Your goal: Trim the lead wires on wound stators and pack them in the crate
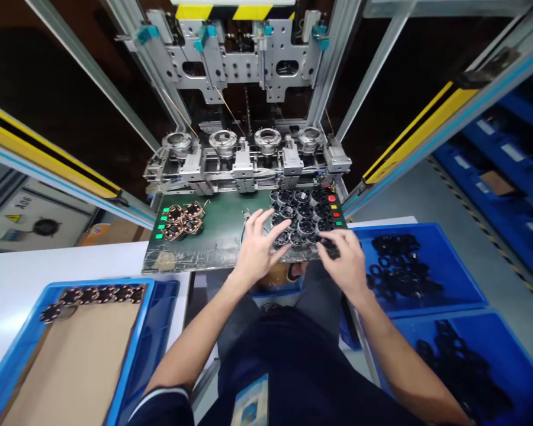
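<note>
My left hand (258, 247) has its fingers spread at the left side of a tight cluster of round black-and-metal parts (305, 226) on the green work plate (224, 222). The fingertips are at the cluster's edge; contact is hard to judge. My right hand (347, 260) is curled at the cluster's front right corner. Between its thumb and fingers shows a small black part (331, 247), partly hidden by the fingers. Several copper-wound motor stators (183, 221) stand grouped on the plate's left end.
Behind the plate stands a machine fixture with several round metal holders (267, 138). At left, a blue tray (147, 331) holds cardboard and a row of wound stators (102, 294). Blue bins (459, 260) of black rings (400, 266) stand at right. Coloured buttons (332, 199) line the plate's right edge.
</note>
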Tool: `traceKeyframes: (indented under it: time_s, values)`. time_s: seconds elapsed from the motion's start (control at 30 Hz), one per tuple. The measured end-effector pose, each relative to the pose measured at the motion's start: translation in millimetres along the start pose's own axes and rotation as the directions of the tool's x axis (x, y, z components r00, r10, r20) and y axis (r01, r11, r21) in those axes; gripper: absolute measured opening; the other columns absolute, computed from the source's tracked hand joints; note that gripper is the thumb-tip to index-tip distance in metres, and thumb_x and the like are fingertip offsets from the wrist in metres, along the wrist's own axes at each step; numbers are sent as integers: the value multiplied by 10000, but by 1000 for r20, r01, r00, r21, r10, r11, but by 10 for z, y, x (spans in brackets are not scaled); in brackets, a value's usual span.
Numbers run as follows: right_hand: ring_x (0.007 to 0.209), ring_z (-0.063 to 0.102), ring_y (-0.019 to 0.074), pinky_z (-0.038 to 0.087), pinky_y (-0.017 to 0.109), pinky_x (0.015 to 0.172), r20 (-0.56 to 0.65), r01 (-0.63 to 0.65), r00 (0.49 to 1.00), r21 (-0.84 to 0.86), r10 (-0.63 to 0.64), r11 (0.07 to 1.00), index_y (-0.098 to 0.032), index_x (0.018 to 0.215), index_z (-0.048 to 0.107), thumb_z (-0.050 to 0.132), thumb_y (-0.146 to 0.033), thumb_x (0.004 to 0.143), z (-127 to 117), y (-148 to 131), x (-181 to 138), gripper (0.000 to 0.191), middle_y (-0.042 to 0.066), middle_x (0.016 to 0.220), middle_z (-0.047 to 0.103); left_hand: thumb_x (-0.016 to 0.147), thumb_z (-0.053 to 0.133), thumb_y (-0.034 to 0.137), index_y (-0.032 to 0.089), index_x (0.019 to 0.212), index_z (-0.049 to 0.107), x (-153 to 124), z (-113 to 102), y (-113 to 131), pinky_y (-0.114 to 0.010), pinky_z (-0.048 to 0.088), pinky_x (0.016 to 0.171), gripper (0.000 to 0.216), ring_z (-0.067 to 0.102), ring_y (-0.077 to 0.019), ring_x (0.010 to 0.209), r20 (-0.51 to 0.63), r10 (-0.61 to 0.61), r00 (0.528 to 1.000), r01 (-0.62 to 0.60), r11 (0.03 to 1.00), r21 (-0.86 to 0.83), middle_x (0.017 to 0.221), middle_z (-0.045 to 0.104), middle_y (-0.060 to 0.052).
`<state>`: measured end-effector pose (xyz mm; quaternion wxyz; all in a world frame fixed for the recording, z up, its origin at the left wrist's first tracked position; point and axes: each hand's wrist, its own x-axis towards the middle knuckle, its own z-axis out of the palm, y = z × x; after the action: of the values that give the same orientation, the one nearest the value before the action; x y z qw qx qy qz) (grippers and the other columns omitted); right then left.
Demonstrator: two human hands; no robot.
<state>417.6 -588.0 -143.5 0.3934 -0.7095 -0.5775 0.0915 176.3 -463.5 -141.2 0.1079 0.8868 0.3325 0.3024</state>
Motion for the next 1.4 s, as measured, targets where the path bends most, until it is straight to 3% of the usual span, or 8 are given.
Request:
traceKeyframes:
  time_s: [0.37,0.5,0.63,0.8,1.0,1.17,1.3,1.4]
  values:
    - [1245,699,385,560,582,1169,12,-84,996,-73,85,994,-272,1009,764,746,-445,1027,113,450,376,175,154,1237,750,1086,754,404,202,1146,795,481,763,363,-669,498,1327,214,480,-426,1581,133,3,991,-14,996,87,1657,583,-210]
    - [998,748,317,630,558,1015,-19,-93,995,11,93,996,-280,1048,702,760,-496,1024,-23,409,348,225,135,1247,777,1034,856,427,249,1037,792,419,555,352,-613,541,1268,189,554,-373,1502,35,-32,999,35,993,-113,1581,697,-126]
    - [921,790,264,691,427,727,12,-102,994,406,107,908,-337,1548,520,814,-568,989,-233,149,329,672,132,1424,742,980,907,581,240,945,684,355,168,409,-459,653,1036,410,758,-267,1153,-22,-232,972,185,825,-534,1245,800,-83]
    - [889,776,228,694,352,618,153,-130,988,776,17,618,-399,1423,666,911,-500,942,-408,-423,589,549,88,1428,744,857,980,690,358,1393,606,412,-443,257,-311,668,702,732,800,-220,956,42,-414,909,292,562,-774,1250,767,-55]
    - [1016,819,223,725,387,847,188,-12,969,681,-158,732,-339,1390,626,932,-411,923,-261,-959,1464,563,68,1326,720,894,977,610,311,1473,693,648,-1341,-586,-300,702,643,710,817,-170,790,55,-433,900,313,553,-772,1334,768,-70]
    - [1164,764,267,647,533,1061,271,293,883,320,-383,901,-232,1452,616,827,-299,933,392,-1439,2673,565,99,1413,697,935,947,573,156,1594,561,1226,-2000,-1708,-587,708,1021,870,874,-288,1124,-111,-368,923,278,839,-468,1503,710,-136]
    - [1245,704,340,548,572,1180,332,474,836,-33,-437,880,-232,1397,685,835,-188,874,1132,-1850,3473,546,88,1284,753,895,856,649,-50,1409,626,1811,-2200,-2732,-784,473,1220,897,796,-370,1321,-169,-234,957,245,969,44,1454,728,-113]
    - [1234,708,344,544,561,1175,377,468,847,-194,-375,862,-184,1423,703,861,-136,860,1581,-2014,3824,587,103,1299,762,972,671,707,-117,1233,632,2079,-2166,-3341,-745,431,1282,865,755,-325,1383,-101,-180,978,191,976,104,1397,771,-99]
